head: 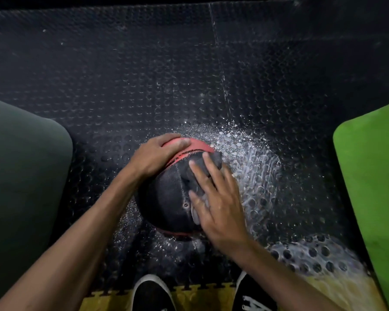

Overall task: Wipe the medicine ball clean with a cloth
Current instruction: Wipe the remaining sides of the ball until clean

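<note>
The medicine ball [166, 198], black with a red panel on its far side, sits on the studded black floor mat [144, 75] just ahead of the person's shoes [153, 292]. A dark grey cloth [208, 163] lies over its upper right side, a paler fold showing under the palm. The right hand [213, 198] presses that cloth flat against the ball with fingers straight and spread, not clutching it. The left hand [157, 153] steadies the ball from the far left, its fingers curved over the red panel.

The job looks to be in the middle of the wiping. The black face toward the camera appears fairly clean (the dim light makes fine dust hard to judge), while the underside and the far side are hidden, so I cannot tell whether they have been done. White powder [245, 153] lies scattered and smeared on the mat to the right of the ball and around it, so the ball may pick up more where it rests. A bright green pad [373, 176] lies at the right edge and a dark green one [20, 164] at the left.
</note>
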